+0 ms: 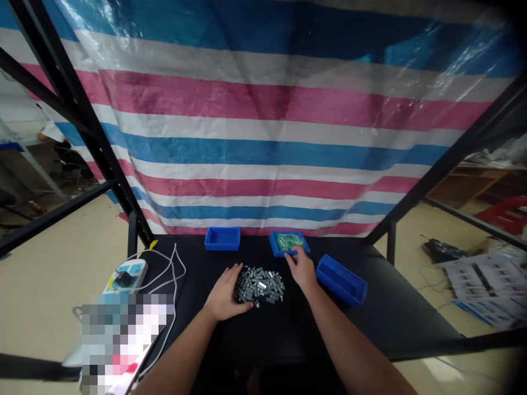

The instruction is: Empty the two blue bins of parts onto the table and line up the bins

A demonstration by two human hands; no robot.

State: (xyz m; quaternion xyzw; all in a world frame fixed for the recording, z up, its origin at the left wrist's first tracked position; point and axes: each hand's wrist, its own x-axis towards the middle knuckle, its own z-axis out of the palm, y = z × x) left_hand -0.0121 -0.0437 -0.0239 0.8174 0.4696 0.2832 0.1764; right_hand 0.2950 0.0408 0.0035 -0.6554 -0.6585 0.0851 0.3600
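Observation:
My left hand (225, 296) lies with fingers and thumb spread around the left side of a pile of small grey metal-looking cylindrical parts (263, 284). Its fingertips and thumb touch the pile's edge. My right hand (303, 270) is at the front rim of a small blue bin (278, 253), thumb on the near side and fingers over the edge, closed on the rim. Inside that bin is a clear plastic bag with green contents (289, 241), too small to make out. The palm of my right hand is hidden from view.
Another blue bin (222, 246) stands at the back left, and a longer blue bin (341, 280) sits angled at right. A power strip (130, 270) with white cables (175, 274) lies on the left of the black table (395, 307). A striped sheet (263, 148) hangs behind.

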